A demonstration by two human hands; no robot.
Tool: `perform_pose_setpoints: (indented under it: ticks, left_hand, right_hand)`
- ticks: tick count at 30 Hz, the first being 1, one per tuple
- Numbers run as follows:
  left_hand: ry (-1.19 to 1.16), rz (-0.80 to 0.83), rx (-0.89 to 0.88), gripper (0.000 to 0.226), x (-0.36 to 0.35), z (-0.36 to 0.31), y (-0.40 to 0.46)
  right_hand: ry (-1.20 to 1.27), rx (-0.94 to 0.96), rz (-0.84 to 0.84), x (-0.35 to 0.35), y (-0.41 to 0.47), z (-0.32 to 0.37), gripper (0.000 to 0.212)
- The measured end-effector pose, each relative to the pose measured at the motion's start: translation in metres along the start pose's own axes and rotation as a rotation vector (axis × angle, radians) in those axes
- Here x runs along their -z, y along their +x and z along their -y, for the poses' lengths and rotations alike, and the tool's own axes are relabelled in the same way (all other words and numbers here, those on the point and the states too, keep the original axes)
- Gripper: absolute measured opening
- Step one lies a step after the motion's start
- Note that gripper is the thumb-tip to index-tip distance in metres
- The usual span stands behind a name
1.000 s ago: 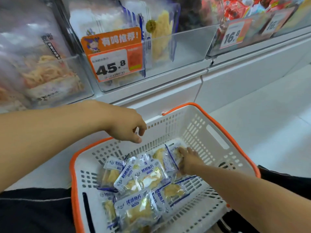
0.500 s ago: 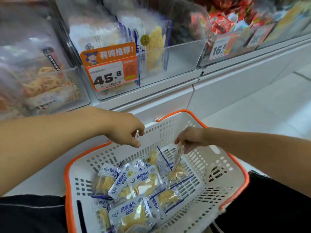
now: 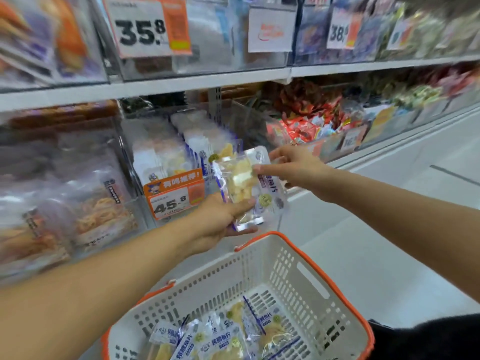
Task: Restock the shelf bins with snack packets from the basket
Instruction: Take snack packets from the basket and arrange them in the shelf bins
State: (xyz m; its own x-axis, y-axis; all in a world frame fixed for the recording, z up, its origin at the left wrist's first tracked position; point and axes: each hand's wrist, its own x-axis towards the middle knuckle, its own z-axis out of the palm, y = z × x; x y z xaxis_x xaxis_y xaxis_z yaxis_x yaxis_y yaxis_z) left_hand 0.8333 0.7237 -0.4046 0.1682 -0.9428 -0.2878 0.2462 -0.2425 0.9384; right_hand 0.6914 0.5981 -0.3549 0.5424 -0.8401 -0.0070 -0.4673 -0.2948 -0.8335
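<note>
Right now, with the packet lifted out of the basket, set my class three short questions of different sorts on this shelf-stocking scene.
1. True or false: both hands hold the fish-slice packet.
2. Which price tag fronts the bin just behind the packet: A 35.8, B 45.8, C 16.8?
3. Fill in: more packets lie in the white ___ with the orange rim.

Key: 1 true, the left hand from below, the right hand at its top; 2 B; 3 basket.
</note>
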Motion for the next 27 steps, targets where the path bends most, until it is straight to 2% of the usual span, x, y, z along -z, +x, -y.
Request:
perform_pose_setpoints:
  ticks: [2, 4, 5, 6, 8, 10, 11, 15, 17, 22, 27]
  left_hand:
    - [-0.163, -0.026, -0.020, 0.025, -0.001, -0.006, -0.001]
    - [-0.244, -0.045, -0.071, 0.025, -0.004, -0.011, -0.001]
    - [-0.223, -0.064, -0.098, 0.024, -0.005, -0.014, -0.001]
    - [-0.144, -0.102, -0.118, 0.022, -0.006, -0.017, -0.001]
    - [0.069, -0.191, -0.143, 0.022, -0.004, -0.024, -0.001]
    - [0.208, -0.279, -0.221, 0.021, 0.002, -0.031, -0.002]
    - [0.263, -0.342, -0.294, 0.018, 0.006, -0.033, -0.003]
    - [0.484, -0.649, -0.703, 0.014, 0.024, -0.043, -0.003]
    - [0.567, -0.735, -0.826, 0.008, 0.032, -0.046, -0.004]
    - [0.613, -0.765, -0.873, 0.006, 0.039, -0.043, -0.001]
    - [0.595, -0.747, -0.888, 0.008, 0.034, -0.043, 0.001]
  right_hand:
    - [0.036, -0.061, 0.187, 0.000, -0.004, -0.004, 0.053]
    - [0.178, -0.069, 0.438, -0.004, -0.011, -0.006, 0.030]
    - [0.246, -0.029, 0.456, -0.005, -0.013, -0.006, 0.022]
    - [0.280, 0.027, 0.403, -0.005, -0.013, -0.003, 0.019]
    - [0.196, 0.194, 0.164, 0.008, -0.001, 0.006, 0.016]
    - [-0.114, 0.391, -0.052, 0.034, 0.016, 0.023, 0.014]
    - [-0.268, 0.473, -0.102, 0.048, 0.024, 0.034, 0.015]
    - [-0.588, 0.656, -0.138, 0.074, 0.049, 0.074, 0.014]
    - [-0.729, 0.738, -0.129, 0.061, 0.063, 0.077, 0.012]
    - [-0.785, 0.764, 0.011, 0.013, 0.083, 0.061, 0.012]
    - [-0.812, 0.780, 0.012, -0.039, 0.090, 0.048, 0.015]
